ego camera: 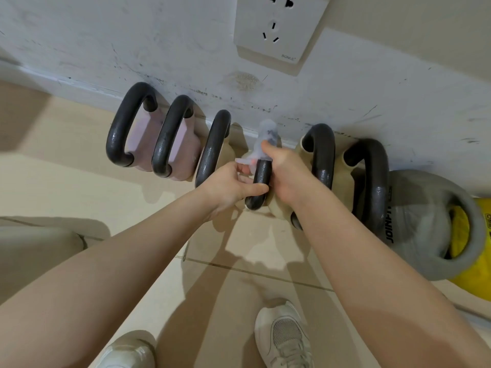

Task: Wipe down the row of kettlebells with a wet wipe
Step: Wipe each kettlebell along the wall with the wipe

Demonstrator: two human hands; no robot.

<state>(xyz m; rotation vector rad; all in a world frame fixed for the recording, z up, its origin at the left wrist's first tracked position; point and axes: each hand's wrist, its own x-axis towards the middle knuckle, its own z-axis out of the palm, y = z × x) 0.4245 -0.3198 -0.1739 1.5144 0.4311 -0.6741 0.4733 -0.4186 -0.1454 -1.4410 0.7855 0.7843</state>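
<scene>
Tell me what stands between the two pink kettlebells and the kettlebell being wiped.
In the head view, one beige kettlebell with a dark handle stands between the pink kettlebells and the kettlebell being wiped.

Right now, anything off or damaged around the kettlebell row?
Kettlebells look intact and lined up. The wall behind them is scuffed with dark marks along the base, and a brownish stain sits below the outlet. Nothing spilled.
</scene>
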